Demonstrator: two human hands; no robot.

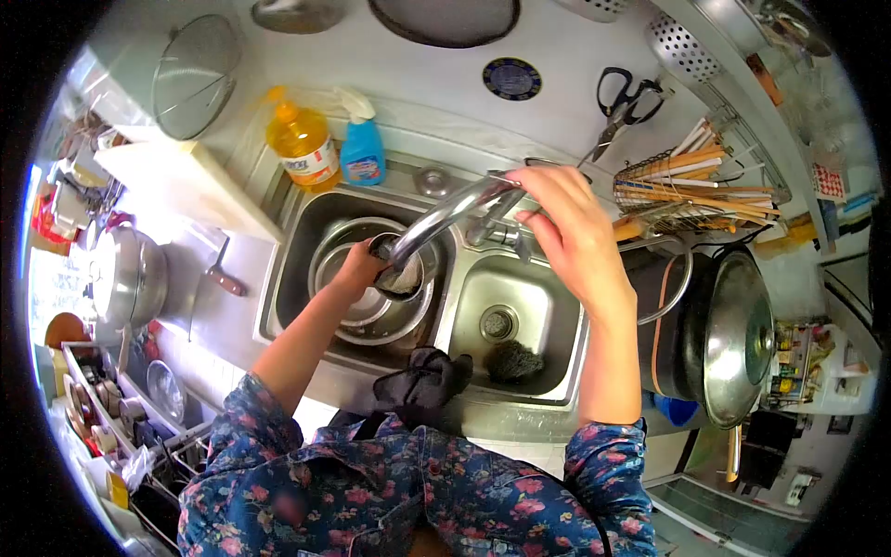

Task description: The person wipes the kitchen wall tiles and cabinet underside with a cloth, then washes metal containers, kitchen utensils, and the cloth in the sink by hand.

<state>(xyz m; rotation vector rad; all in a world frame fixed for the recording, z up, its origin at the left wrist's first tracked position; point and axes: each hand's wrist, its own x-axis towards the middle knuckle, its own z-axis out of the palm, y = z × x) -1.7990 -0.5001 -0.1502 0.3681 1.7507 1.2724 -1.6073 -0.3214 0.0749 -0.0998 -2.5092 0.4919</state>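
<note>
My left hand (356, 269) is closed round a small dark-rimmed bowl (405, 280), held under the end of the curved metal faucet (455, 209) above the left sink basin. Metal bowls (390, 325) sit in that basin beneath it. My right hand (568, 215) is raised at the top of the faucet, beside its lever, fingers bent together against the metal; exactly what the fingertips press on is partly hidden. In the right basin (529, 288) a dark scrubber (513, 362) lies near the drain.
An orange soap bottle (304, 148) and a blue spray bottle (363, 153) stand behind the left basin. A knife (223, 278) lies on the left counter. A lidded pot (738, 339) stands at the right, below a wire basket of chopsticks (687, 186). Dark cloth (422, 379) hangs over the front edge.
</note>
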